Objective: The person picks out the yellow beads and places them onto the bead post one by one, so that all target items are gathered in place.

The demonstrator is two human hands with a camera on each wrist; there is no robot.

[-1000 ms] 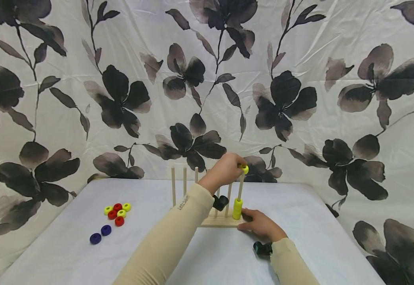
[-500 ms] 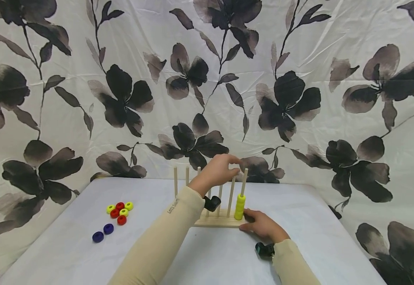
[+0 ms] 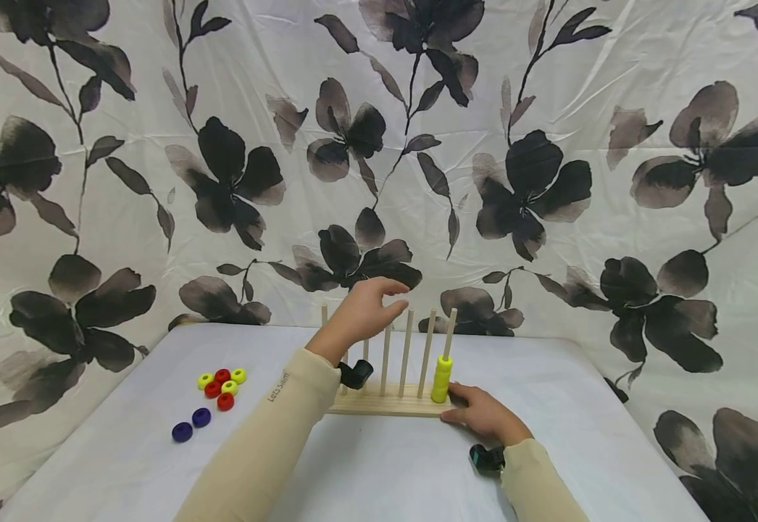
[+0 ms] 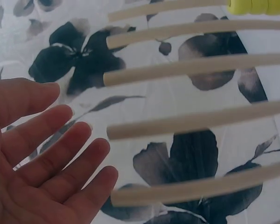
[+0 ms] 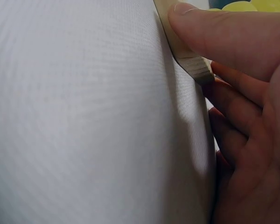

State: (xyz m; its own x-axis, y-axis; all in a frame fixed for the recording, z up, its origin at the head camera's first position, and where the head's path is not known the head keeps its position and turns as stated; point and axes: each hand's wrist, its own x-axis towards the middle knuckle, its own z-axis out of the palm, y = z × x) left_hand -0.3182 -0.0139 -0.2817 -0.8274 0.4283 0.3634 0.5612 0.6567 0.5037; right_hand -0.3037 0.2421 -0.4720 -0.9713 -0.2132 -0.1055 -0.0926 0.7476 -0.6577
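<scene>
A wooden peg rack [image 3: 385, 404] with several upright pegs stands on the table. Yellow beads [image 3: 441, 378] are stacked on its rightmost peg, whose top stays bare. My left hand [image 3: 361, 312] hovers at the height of the peg tops, over the left part of the rack. In the left wrist view, the spread fingers [image 4: 77, 161] hold nothing and lie beside the bare peg ends. With thumb and fingers, my right hand [image 3: 488, 416] grips the right end of the rack's base. The right wrist view shows the thumb [image 5: 224, 37] on the base's edge [image 5: 196, 65], other fingers behind it.
On the left of the white-covered table [image 3: 111, 464] lie loose beads: a cluster of red beads [image 3: 225, 402] and yellow beads [image 3: 238, 375], with two dark blue beads [image 3: 182, 432] nearer the front. A floral cloth [image 3: 418, 181] hangs behind the table.
My left hand has let go of a yellow bead, which dropped down the rightmost peg onto the stack. That hand then moved left, its fingers loosening. The right hand stays at the base.
</scene>
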